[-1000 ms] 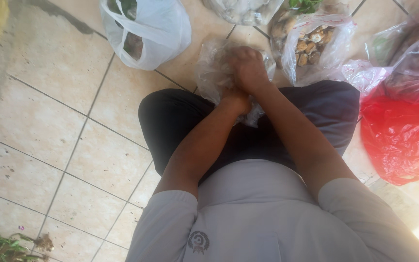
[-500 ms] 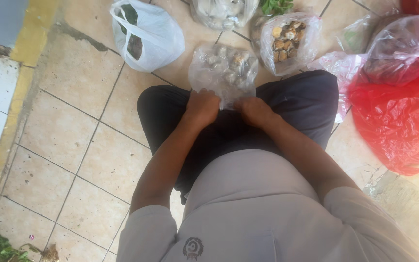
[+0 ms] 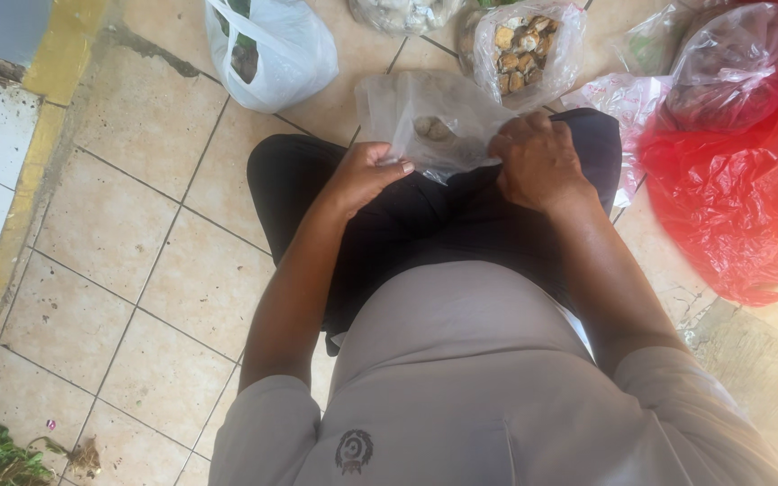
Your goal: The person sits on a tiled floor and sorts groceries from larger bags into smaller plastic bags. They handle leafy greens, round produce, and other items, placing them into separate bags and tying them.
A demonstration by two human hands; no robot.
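now both hands pinch one clear plastic bag over the lap: left hand at its near edge, right hand beside, fingers pressed together.

A tiled floor outdoors — market-like, plastic produce bags around.

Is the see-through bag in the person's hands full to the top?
No, the clear bag held by the left hand and right hand holds only a few small lumps.
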